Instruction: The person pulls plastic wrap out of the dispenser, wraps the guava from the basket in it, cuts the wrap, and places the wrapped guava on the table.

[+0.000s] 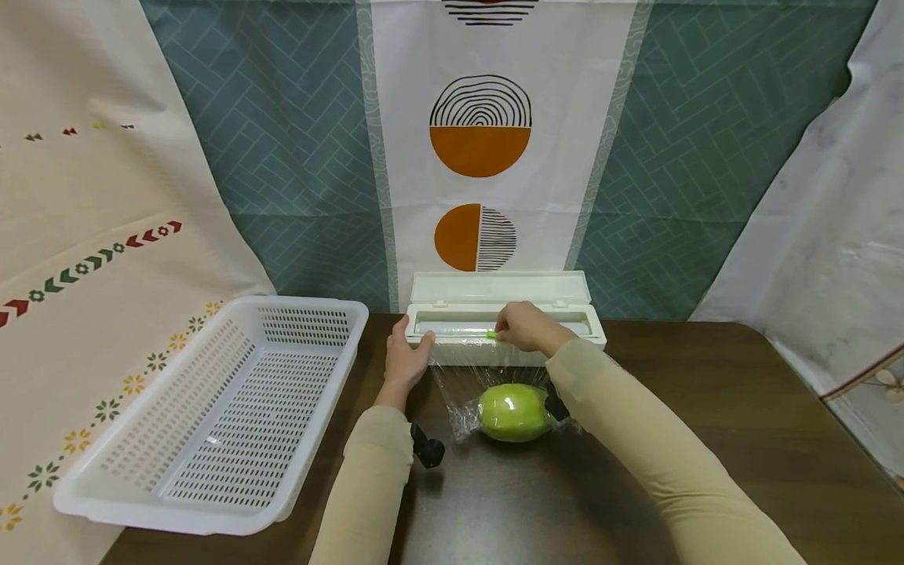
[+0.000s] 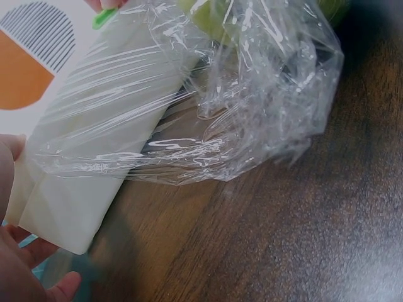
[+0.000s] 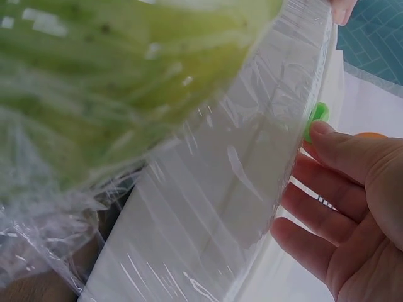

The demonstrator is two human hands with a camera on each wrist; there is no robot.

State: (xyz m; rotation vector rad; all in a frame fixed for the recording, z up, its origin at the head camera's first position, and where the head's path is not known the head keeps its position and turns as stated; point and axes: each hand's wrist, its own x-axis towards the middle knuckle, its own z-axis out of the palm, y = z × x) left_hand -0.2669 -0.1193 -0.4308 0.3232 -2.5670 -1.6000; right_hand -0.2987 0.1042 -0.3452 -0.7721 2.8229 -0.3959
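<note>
A white plastic-wrap dispenser box (image 1: pixel 592 333) stands at the back of the table with its lid (image 1: pixel 497 288) raised. My left hand (image 1: pixel 406 362) grips the box's left end, thumb toward the front. With my right hand (image 1: pixel 530 328) I pinch the small green slide cutter (image 3: pixel 319 114) on the box's front edge, near the middle; the other fingers reach behind that edge. Clear plastic wrap (image 2: pixel 157 94) stretches from the edge to an oval yellow-green fruit (image 1: pixel 513 412) lying in front of the box. The wrap covers the fruit and bunches at its side.
A white perforated plastic basket (image 1: pixel 356 314) sits on the left of the dark wooden table (image 1: pixel 487 518). Patterned cloths (image 1: pixel 304 118) hang behind and at both sides. Black cameras (image 1: pixel 427 447) are strapped at the wrists, the right one close to the fruit.
</note>
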